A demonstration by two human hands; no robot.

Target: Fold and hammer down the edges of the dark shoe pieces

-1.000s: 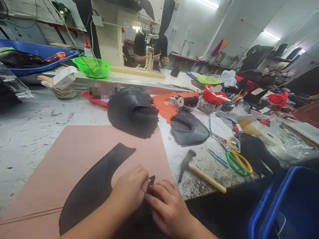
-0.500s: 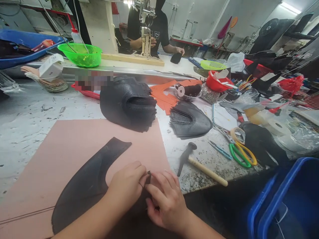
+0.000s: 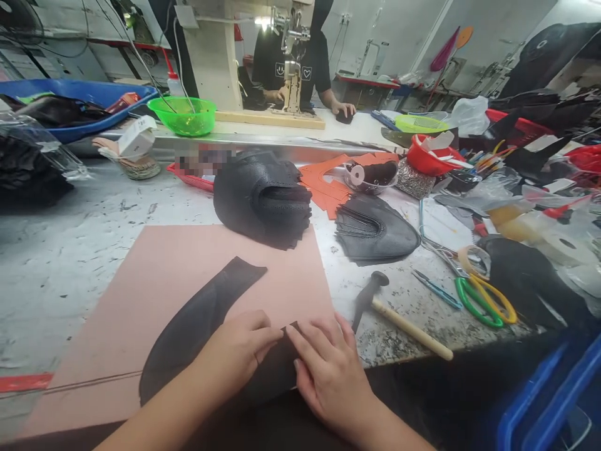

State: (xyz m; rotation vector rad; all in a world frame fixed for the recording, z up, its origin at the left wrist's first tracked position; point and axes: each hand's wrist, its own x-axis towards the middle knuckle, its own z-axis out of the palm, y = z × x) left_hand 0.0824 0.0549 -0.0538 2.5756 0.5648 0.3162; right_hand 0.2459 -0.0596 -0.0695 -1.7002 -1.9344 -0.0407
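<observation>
A curved black leather piece (image 3: 188,326) lies on the pink board, one end pointing up and away. Its other end runs beneath both my hands near the front edge. My left hand (image 3: 244,344) is closed at the edge of this end, its index finger and thumb at the leather. Beside it, my right hand (image 3: 328,366) rests with its fingers stretched out over the leather tip, pressing it down. The two hands' fingertips nearly meet. Part of the leather is hidden behind my left forearm.
The pink board (image 3: 291,269) covers the near table. Beyond it sit two stacks of black leather pieces (image 3: 253,207). A hammer (image 3: 404,322), a blue cutter (image 3: 436,289) and scissors (image 3: 483,304) lie rightward. A blue bin (image 3: 554,401) stands lower right. A co-worker (image 3: 305,69) sits behind a sewing machine (image 3: 292,69).
The view has swung left, so things sit further right. My right fingers have gone from pinching the leather's edge to lying flatter on it. The co-worker's hand has shifted on the far table.
</observation>
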